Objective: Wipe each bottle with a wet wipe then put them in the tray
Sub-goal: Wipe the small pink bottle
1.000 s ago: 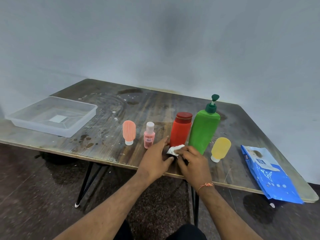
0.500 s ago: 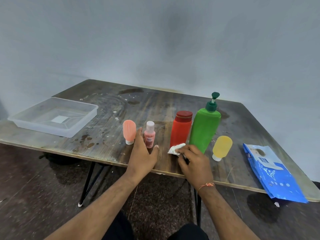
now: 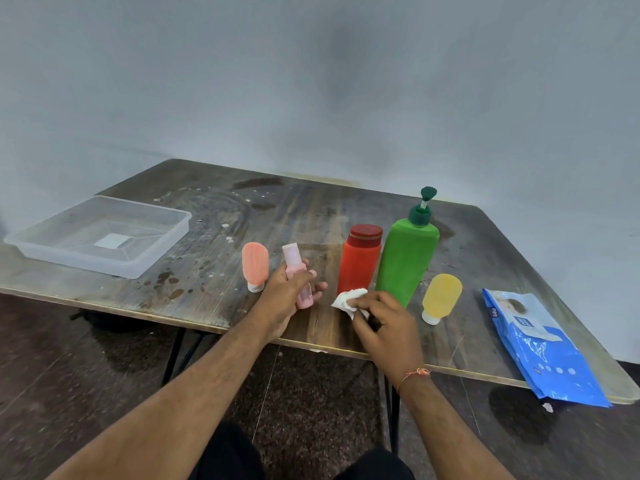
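Observation:
My left hand grips the small pink bottle, lifted off the table and tilted with its white cap pointing up and left. My right hand holds a crumpled white wet wipe just right of that bottle, not touching it. On the table stand an orange squeeze bottle, a red bottle with a dark red lid, a tall green pump bottle and a yellow squeeze bottle. A clear plastic tray sits at the far left with nothing in it.
A blue pack of wet wipes lies at the table's right front corner, partly over the edge. The wooden table is stained and spotted. A grey wall rises behind it. Dark floor and black table legs show below.
My left hand moved left from the wipe, closed on the pink bottle and lifted it, tilting it. My right hand stayed put with the wipe.

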A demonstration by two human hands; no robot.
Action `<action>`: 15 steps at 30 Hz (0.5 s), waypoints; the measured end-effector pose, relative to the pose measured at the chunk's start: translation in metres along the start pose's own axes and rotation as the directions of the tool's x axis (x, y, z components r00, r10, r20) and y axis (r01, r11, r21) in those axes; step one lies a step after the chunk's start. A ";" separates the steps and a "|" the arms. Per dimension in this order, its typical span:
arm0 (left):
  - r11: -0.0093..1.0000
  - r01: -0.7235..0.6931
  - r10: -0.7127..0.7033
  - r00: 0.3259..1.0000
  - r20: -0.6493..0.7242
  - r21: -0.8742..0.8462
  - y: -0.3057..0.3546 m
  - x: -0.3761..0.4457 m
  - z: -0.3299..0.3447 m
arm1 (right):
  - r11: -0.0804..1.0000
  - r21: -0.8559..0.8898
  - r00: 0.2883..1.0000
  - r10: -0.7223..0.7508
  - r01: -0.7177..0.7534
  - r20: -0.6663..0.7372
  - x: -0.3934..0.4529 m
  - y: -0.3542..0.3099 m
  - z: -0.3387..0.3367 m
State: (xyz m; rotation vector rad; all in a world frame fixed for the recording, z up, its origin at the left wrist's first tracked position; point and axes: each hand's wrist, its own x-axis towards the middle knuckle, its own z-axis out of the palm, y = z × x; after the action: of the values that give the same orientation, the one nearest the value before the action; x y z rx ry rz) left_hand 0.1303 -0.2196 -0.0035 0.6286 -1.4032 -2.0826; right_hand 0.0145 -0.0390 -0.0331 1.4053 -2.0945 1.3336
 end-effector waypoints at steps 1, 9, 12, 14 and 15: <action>0.999 0.010 -0.010 1.000 -0.003 -0.046 0.001 0.000 0.000 | 0.997 0.051 0.999 0.050 -0.050 0.002 0.000 -0.003 0.001; 0.954 0.176 -0.179 0.984 0.009 -0.241 0.002 -0.005 0.013 | 0.885 0.396 0.970 0.226 -0.244 0.094 0.008 -0.039 0.041; 0.942 0.159 -0.169 0.986 -0.009 -0.295 -0.001 -0.003 0.012 | 0.940 0.291 0.983 0.158 -0.178 0.092 0.012 -0.038 0.045; 0.941 0.151 -0.169 0.985 -0.033 -0.303 -0.001 -0.002 0.010 | 0.968 0.233 0.989 0.065 -0.095 0.131 0.018 -0.038 0.041; 0.947 0.152 -0.172 0.984 -0.047 -0.282 -0.002 0.000 0.009 | 0.978 0.204 0.985 0.004 -0.039 0.170 0.021 -0.038 0.039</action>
State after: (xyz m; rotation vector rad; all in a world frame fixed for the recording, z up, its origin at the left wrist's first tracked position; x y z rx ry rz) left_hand 0.1241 -0.2127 -0.0021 0.7122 -1.0234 -2.3073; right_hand 0.0457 -0.0861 -0.0199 1.6363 -2.1316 1.5283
